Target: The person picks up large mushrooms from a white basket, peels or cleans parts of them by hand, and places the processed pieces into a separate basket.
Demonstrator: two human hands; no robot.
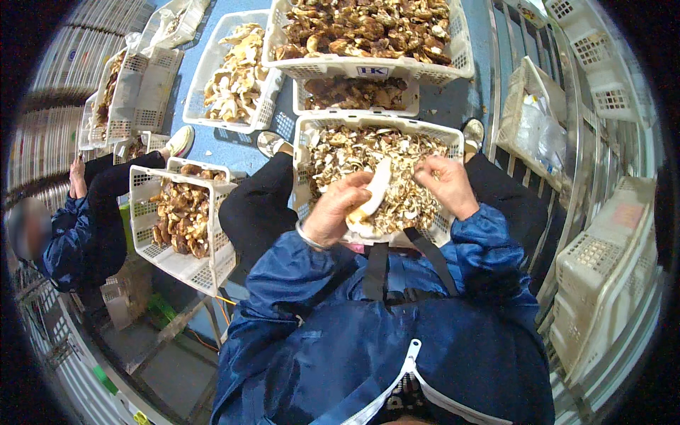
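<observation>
My left hand [340, 204] grips a pale mushroom [379, 183], its long white stem pointing up and a yellowish-brown patch near its lower end. To the right, my right hand [449, 183] is held apart from the mushroom with its thumb and fingertips pinched together. Whether anything small sits between those fingers cannot be made out. Both hands are over a white plastic crate [300, 172] between my legs, filled with mushroom trimmings [340, 143] in thin shavings and brown-edged bits.
Ahead stand a crate of brown mushrooms [366, 32], a lower crate of dark mushrooms [356, 93] and a tub of pale mushrooms [234, 79]. A mushroom crate [183, 218] is at my left, near a seated person [69, 244]. Metal rails [574, 143] and crates [600, 265] line the right.
</observation>
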